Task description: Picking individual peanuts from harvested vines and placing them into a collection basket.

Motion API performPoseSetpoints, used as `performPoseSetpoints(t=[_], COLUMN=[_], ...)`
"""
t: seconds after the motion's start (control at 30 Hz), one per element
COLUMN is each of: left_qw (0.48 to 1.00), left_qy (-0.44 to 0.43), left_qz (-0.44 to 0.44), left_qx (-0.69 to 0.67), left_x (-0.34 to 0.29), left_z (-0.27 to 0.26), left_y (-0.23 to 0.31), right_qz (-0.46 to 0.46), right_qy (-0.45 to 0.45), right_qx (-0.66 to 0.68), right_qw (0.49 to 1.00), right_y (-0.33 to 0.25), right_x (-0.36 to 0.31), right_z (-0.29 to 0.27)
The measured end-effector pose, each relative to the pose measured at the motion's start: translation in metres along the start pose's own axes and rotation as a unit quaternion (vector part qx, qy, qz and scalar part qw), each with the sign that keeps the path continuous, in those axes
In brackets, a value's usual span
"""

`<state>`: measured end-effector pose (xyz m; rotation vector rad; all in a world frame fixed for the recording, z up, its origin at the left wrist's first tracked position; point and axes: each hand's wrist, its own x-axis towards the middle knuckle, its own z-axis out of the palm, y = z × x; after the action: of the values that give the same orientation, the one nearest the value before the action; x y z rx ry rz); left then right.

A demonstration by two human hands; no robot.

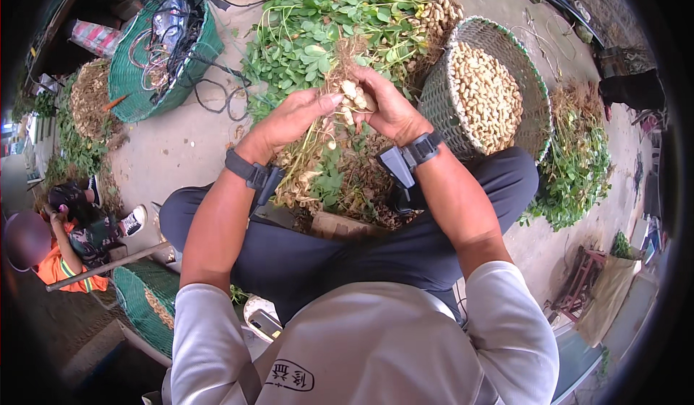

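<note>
Between my two hands, in front of my knees, is a peanut plant with brown roots [345,59] and a cluster of pale peanut pods [354,96]. My left hand [295,118] is closed around the plant, thumb against the pods. On the other side, the fingers of my right hand [394,110] are curled onto the same cluster. Below the hands hang yellowish stems [307,145], and withered leaves [365,170] lie between my legs. Right of my right hand stands a woven basket [438,109] holding many picked peanuts [486,100].
A heap of leafy peanut plants [311,15] lies ahead; another plant pile [575,163] is beyond the basket. At left, a green basket [210,40] contains cables and plastic. A person in an orange vest [76,275] sits near another green basket [134,293].
</note>
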<state>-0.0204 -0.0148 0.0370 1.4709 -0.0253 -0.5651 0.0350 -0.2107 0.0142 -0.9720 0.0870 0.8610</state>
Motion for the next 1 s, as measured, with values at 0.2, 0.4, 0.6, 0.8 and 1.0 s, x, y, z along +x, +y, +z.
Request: performPoseSetpoints(t=[0.2, 0.4, 0.6, 0.8, 1.0], left_qw=[0.997, 0.996, 0.992, 0.999, 0.997], left_qy=[0.059, 0.082, 0.083, 0.027, 0.062], left_qz=[0.035, 0.020, -0.013, -0.025, -0.046], left_qx=[0.031, 0.022, 0.097, 0.001, -0.016], left_x=[0.007, 0.007, 0.001, -0.004, 0.003], left_z=[0.004, 0.005, 0.000, 0.002, 0.005], left_y=[-0.007, -0.002, 0.003, -0.003, -0.015], right_qz=[-0.038, -0.061, -0.036, -0.061, -0.180], right_qy=[0.050, 0.071, 0.121, 0.108, 0.187], right_qx=[-0.034, -0.017, 0.025, -0.137, -0.347], right_qw=[0.997, 0.995, 0.992, 0.983, 0.901], right_y=[0.013, 0.024, 0.027, 0.031, 0.046], right_x=[0.012, 0.017, 0.010, 0.010, 0.016], right_z=[0.003, 0.002, 0.021, 0.025, 0.015])
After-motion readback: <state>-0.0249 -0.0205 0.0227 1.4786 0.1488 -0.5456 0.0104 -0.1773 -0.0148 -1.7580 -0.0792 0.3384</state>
